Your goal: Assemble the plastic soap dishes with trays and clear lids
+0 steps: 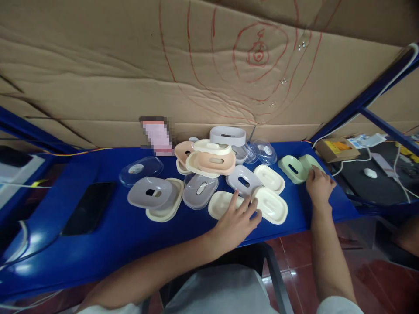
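Note:
My left hand [236,219] has its fingers spread over the near edge of a cream oval tray [220,204]. Its fingertips reach toward a second cream tray [271,206]; whether they touch it I cannot tell. On the right, my right hand [320,186] grips the near side of a light green soap dish [307,161], its fingers partly hidden. Beside that stands another green soap dish [292,169] with a slot in its bottom. A grey soap dish [244,179] and a small cream tray [269,179] lie beyond my left hand.
Peach soap dishes [216,162] and cream ones are piled at the back, by clear lids [264,151]. More grey dishes [150,192] lie left. A black phone [87,208] rests on the blue table [131,257]; a phone with a lit screen [158,137] leans against the cardboard [114,100].

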A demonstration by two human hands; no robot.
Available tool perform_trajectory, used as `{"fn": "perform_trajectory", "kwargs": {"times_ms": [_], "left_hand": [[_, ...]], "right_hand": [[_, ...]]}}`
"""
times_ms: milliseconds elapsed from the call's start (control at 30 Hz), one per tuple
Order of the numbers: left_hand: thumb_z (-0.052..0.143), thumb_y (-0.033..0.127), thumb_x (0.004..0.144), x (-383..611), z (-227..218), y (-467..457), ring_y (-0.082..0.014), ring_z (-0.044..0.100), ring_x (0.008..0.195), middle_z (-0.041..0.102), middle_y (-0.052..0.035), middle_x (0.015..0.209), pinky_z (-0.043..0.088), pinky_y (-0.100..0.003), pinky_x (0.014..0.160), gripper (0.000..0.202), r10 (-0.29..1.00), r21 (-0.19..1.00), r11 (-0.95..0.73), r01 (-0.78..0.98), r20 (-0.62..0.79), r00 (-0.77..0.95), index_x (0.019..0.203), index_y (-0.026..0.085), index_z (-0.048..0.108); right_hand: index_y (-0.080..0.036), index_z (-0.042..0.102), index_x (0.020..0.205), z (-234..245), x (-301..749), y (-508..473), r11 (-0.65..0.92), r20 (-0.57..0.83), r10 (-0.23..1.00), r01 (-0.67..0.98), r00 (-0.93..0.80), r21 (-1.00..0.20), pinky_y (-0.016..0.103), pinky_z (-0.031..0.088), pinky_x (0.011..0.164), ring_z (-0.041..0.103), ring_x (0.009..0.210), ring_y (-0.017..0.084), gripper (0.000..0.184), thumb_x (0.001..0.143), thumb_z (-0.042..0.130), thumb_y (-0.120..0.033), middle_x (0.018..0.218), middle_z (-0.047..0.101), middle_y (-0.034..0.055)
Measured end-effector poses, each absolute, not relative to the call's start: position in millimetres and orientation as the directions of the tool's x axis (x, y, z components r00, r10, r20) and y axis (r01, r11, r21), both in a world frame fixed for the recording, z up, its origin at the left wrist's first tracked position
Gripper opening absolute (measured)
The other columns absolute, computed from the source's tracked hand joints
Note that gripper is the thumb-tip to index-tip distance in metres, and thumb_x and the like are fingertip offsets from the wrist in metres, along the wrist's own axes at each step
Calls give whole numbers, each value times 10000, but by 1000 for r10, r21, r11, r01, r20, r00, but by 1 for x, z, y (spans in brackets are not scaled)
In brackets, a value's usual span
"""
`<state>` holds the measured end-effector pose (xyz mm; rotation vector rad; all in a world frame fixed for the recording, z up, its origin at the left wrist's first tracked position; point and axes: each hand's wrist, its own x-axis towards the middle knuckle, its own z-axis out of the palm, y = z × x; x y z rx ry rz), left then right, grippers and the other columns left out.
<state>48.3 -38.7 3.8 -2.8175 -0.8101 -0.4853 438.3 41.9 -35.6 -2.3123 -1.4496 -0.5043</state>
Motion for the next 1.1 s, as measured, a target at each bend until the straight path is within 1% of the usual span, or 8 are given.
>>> {"fn": "perform_trajectory", "kwargs": {"times_ms": [200,433,600,667,800,900,1000,1100], "left_hand": [[508,200,1044,72,-11,-65,-337,562,1335,602,-180,1441,379,-661,1169,383,476,-100,-845,525,305,825,1413,174,609],[491,212,1059,107,-26,-75,-327,523,1375,610,-153,1436,316,-669,1216,412,537,-15,-816,578,353,766,1456,187,598],[534,240,1042,114,-19,-72,-345,434,1498,531,-156,1581,347,-665,1197,396,544,37,-817,575,381,748,1427,208,619],[543,257,1047,93,-10,-73,-313,470,1477,562,-138,1561,344,-627,1212,359,566,95,-802,590,438,699,1392,233,639],[571,186,1029,11,-3,-76,-256,636,1258,712,-105,1346,407,-496,1155,303,794,278,-511,814,517,322,1307,249,674],[595,213,1021,-41,-9,-71,-334,651,1234,732,-147,1315,447,-514,1062,325,879,198,-265,944,452,152,1340,189,647],[596,234,1024,-58,-17,-59,-366,640,1272,721,-161,1368,445,-512,1022,307,894,116,-249,961,410,182,1319,169,647],[595,245,1027,-54,-19,-48,-374,645,1237,737,-153,1350,443,-492,963,235,896,112,-259,959,397,196,1239,171,666]], "right_hand": [[-162,698,1348,-35,448,40,-503,486,726,857,487,-108,443,301,886,612,990,286,427,1064,417,-312,1106,755,208],[-90,677,1372,-37,453,34,-559,496,673,817,548,-143,521,293,898,618,1052,367,523,1065,322,-321,1133,740,292],[-200,722,1332,-33,457,33,-310,437,834,941,337,-135,467,366,956,644,1102,317,460,1042,419,-390,1221,766,172],[-185,708,1360,-34,461,31,-243,473,834,959,285,-148,471,406,947,664,1086,335,486,1051,402,-401,1211,769,180],[-169,736,1298,-45,471,30,-165,548,808,976,217,-143,576,421,991,692,1077,386,465,1046,418,-396,1155,783,206],[-212,744,1271,-52,469,39,-9,489,868,988,85,-156,591,389,1111,703,1161,339,413,1025,438,-339,1226,787,143],[-168,669,1392,-46,460,45,134,468,884,965,-12,-227,543,444,1135,654,1319,313,464,1042,402,-314,1405,707,175],[-139,601,1469,-29,434,29,142,499,867,953,11,-266,552,468,1151,569,1437,327,491,1079,378,-337,1508,622,215]]}}
